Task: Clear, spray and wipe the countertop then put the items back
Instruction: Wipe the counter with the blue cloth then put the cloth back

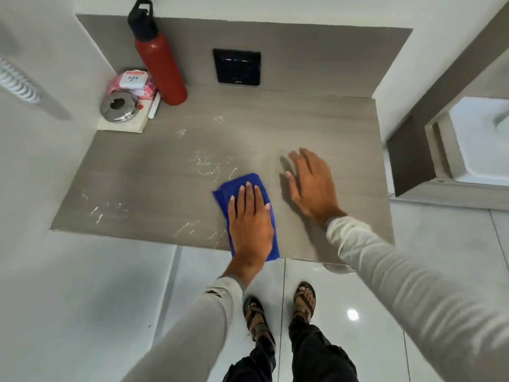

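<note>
A grey countertop (pixel 137 172) carries streaks and droplets of spray (pixel 205 164) across its middle and front left. My left hand (pixel 249 219) presses flat, fingers straight, on a folded blue cloth (pixel 242 181) near the front edge. To the right of it, my right hand (pixel 309 183) is spread flat at the counter with fingers straight, holding nothing. In the back left corner stand a red bottle with a black cap (pixel 158 59), a pink wipes pack (pixel 132 82), a round steel ashtray (pixel 119 107) on a pale book (pixel 121 125), and a white pen-like stick (pixel 154 106).
A black switch panel (pixel 237 66) is set in the grey backsplash. White walls close in the counter at left and back. A white basin (pixel 479 139) lies to the right. My sandalled feet (pixel 278 310) stand on glossy white floor tiles below the counter's front edge.
</note>
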A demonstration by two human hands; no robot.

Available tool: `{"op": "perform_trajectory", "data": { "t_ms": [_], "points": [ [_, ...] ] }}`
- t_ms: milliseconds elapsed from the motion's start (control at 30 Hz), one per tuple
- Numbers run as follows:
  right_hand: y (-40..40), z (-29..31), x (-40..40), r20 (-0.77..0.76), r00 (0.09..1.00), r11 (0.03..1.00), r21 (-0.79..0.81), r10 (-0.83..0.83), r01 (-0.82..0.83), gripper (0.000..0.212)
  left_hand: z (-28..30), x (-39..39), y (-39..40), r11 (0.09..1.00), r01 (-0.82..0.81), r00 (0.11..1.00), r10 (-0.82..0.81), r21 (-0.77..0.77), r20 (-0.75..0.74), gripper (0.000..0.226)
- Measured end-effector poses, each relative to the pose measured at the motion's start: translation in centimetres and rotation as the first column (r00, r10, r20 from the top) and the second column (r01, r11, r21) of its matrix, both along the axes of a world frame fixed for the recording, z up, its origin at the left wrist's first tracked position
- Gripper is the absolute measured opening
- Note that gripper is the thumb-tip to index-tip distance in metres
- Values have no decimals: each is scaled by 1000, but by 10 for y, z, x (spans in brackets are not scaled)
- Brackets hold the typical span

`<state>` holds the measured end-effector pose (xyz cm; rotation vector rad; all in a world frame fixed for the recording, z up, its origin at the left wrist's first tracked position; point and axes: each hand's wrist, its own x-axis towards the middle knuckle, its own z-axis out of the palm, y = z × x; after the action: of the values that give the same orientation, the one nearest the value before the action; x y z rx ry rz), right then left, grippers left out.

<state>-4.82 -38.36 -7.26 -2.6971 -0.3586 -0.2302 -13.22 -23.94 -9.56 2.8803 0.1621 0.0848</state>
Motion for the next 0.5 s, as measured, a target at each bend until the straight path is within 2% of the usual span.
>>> {"op": "perform_trajectory", "data": {
  "t_ms": [100, 233, 500],
  "points": [
    [3, -11, 50, -125, 991, 977, -200, 50, -75, 59, -7, -1, 10, 997, 35, 999, -36, 73, 4, 58],
    [12, -29, 84, -242, 970, 955, -280, 27, -97, 68, -14, 21, 39, 983, 147, 989, -145, 108, -28, 62],
    [22, -43, 120, -134, 989, 955, -296, -60, 18, 68, -15, 117, 86, 934, 278, 961, -273, 224, -54, 59]
  ]
}}
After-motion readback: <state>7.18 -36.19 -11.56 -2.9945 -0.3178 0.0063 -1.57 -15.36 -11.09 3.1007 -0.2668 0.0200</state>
